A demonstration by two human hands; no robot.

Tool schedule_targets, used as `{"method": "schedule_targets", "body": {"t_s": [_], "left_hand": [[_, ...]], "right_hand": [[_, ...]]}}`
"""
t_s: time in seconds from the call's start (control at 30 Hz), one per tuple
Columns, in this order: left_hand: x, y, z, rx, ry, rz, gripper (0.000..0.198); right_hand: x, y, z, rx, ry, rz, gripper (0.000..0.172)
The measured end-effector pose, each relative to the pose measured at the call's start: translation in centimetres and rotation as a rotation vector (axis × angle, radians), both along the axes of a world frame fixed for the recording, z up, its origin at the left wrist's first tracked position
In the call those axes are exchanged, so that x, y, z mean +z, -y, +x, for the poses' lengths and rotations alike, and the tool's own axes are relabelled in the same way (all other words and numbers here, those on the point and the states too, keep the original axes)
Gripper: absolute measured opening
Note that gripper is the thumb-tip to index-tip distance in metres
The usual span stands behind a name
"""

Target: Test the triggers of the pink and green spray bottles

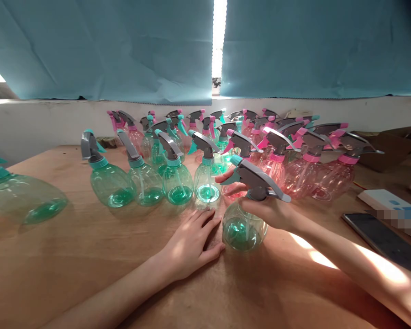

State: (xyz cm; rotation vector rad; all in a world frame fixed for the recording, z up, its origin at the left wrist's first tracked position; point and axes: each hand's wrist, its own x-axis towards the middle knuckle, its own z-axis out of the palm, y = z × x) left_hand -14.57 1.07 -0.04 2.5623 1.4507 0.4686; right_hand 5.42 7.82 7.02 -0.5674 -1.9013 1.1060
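My right hand [265, 208] is wrapped round the neck of a green spray bottle [243, 228] with a grey and teal trigger head. That bottle is upright at the front, close to the table surface; whether its base touches the wood I cannot tell. Just left of it, my left hand [192, 242] lies flat on the wooden table [99, 260], fingers stretched out and holding nothing. Behind my hands stands a green spray bottle [207, 183], with more green ones to its left. Several pink spray bottles, one of them a pink spray bottle [301, 176], stand behind my right hand.
Rows of pink and green spray bottles fill the table's back. Another green bottle [27, 196] is at the far left. A phone [387, 240], a white and blue box [390, 203] and cardboard [387, 148] lie at right. A blue curtain [123, 50] hangs behind.
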Motion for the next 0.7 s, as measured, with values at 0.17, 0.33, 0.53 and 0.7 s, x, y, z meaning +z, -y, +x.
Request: {"method": "schedule_targets", "body": {"t_s": [0.17, 0.33, 0.53, 0.7], "left_hand": [[0.0, 0.0, -0.1, 0.000, -0.007, 0.000, 0.055], [0.0, 0.0, 0.0, -0.005, 0.009, 0.015, 0.055], [-0.3, 0.0, -0.2, -0.006, 0.016, 0.038, 0.053], [-0.2, 0.0, -0.1, -0.007, -0.005, 0.041, 0.054]], "right_hand": [[-0.4, -0.2, 0.1, -0.022, 0.000, 0.002, 0.040], [-0.4, -0.3, 0.0, -0.002, 0.012, 0.038, 0.044], [0.4, 0.3, -0.2, -0.087, 0.021, 0.031, 0.029], [0.6, 0.4, 0.1, -0.106, 0.062, 0.042, 0.017]]}}
